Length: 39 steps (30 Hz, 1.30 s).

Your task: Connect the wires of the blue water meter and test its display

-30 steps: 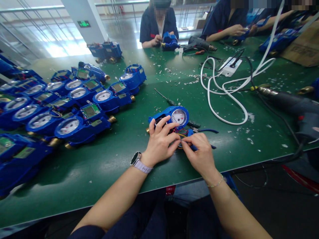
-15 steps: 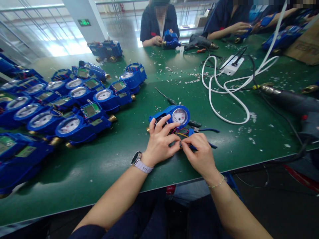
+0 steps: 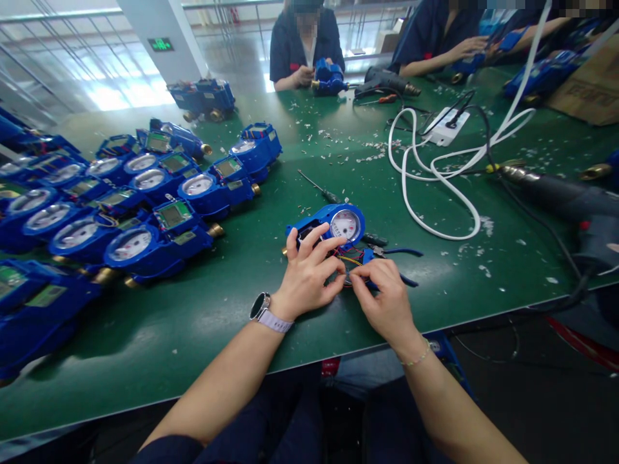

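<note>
A blue water meter (image 3: 325, 214) with a round white dial lies on the table in front of me. Thin coloured wires (image 3: 356, 260) come out of its near side. My left hand (image 3: 312, 274) rests over the meter's near side, its thumb and index finger pinched together on the wires. Close beside it, my right hand (image 3: 387, 296) also pinches at the wires, fingertips almost meeting the left ones. What exactly lies between the fingertips is too small to make out. Blue-handled cutters (image 3: 405, 252) lie just behind my right hand, partly hidden by it.
Several blue meters (image 3: 164, 235) stand in rows at left. A screwdriver (image 3: 319, 187) lies behind my meter. A white cable (image 3: 411, 200) loops to a power strip (image 3: 447, 125); a heat gun (image 3: 556, 190) lies at right. Across the green table (image 3: 232, 335), co-workers handle meters.
The view has shifted very slightly. Both hands stay at the wires in nearly the same pose, with a slightly wider gap between their fingertips.
</note>
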Each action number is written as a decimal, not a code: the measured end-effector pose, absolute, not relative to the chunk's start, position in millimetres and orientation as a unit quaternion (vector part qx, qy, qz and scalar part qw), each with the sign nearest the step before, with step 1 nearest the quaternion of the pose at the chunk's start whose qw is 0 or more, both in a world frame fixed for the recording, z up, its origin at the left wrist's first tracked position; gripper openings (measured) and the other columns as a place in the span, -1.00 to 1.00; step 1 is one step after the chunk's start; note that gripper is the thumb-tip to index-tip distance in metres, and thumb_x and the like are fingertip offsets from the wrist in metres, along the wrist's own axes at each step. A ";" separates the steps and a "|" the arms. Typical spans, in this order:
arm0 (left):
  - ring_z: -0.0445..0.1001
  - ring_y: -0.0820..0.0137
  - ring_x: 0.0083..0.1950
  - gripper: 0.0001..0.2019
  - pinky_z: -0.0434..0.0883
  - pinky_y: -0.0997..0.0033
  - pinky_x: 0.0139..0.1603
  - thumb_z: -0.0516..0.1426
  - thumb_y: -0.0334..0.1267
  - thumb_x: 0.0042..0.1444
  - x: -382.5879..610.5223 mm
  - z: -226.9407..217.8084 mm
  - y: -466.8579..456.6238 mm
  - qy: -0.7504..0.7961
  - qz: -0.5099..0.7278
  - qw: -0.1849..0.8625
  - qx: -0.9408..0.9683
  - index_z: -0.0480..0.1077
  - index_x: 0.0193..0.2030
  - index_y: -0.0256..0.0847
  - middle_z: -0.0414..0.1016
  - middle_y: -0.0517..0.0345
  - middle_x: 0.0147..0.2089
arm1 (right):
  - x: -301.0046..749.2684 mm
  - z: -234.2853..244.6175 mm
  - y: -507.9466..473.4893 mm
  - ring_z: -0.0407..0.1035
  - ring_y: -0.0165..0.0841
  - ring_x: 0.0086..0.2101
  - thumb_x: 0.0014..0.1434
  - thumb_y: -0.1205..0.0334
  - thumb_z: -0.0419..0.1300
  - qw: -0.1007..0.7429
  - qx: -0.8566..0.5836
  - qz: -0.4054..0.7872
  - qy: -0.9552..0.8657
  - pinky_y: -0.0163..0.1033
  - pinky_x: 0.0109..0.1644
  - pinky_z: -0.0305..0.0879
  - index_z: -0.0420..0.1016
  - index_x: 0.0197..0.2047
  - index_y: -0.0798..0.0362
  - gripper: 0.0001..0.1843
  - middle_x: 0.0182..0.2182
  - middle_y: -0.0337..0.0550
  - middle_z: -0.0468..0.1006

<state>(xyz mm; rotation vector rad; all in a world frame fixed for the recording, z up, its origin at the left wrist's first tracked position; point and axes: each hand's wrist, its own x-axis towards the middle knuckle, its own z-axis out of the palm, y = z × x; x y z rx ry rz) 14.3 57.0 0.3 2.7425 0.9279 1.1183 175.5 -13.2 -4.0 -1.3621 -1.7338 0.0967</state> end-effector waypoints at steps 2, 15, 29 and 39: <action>0.17 0.09 0.39 -0.93 -0.25 -0.23 0.45 0.20 -0.21 0.13 13.9 -0.5 57.6 0.299 0.364 0.016 0.882 0.48 -0.36 -0.07 0.50 0.21 0.16 | 174.7 -3.1 -13.5 0.29 -0.24 -0.27 0.29 0.39 0.12 0.452 -0.553 0.046 -0.698 -0.10 -0.14 0.23 0.39 -0.32 0.03 -0.86 -0.39 -0.17 0.46; 0.26 0.18 0.34 -0.91 -0.27 -0.09 0.48 0.18 -0.27 0.10 17.5 -4.0 56.6 0.269 0.412 0.007 0.871 0.44 -0.42 -0.09 0.56 0.27 0.07 | 173.8 -5.3 -12.4 0.29 -0.27 -0.26 0.28 0.41 0.15 0.473 -0.556 0.063 -0.680 -0.14 -0.15 0.22 0.39 -0.32 0.03 -0.86 -0.38 -0.20 0.45; 0.11 0.15 0.42 -0.90 -0.29 -0.16 0.45 0.16 -0.19 0.21 14.6 -5.5 60.5 0.282 0.354 -0.017 0.892 0.54 -0.26 0.02 0.43 0.25 0.24 | 175.0 -6.4 -12.5 0.30 -0.26 -0.27 0.29 0.41 0.16 0.454 -0.542 0.011 -0.707 -0.11 -0.14 0.24 0.39 -0.28 0.03 -0.89 -0.37 -0.19 0.46; 0.16 0.16 0.39 -0.92 -0.21 -0.11 0.46 0.22 -0.23 0.14 18.1 -6.0 57.9 0.303 0.387 0.003 0.871 0.54 -0.35 0.01 0.50 0.28 0.15 | 174.7 -11.7 -7.8 0.31 -0.22 -0.25 0.25 0.41 0.18 0.440 -0.564 -0.026 -0.699 -0.06 -0.11 0.25 0.40 -0.32 0.06 -0.89 -0.37 -0.14 0.45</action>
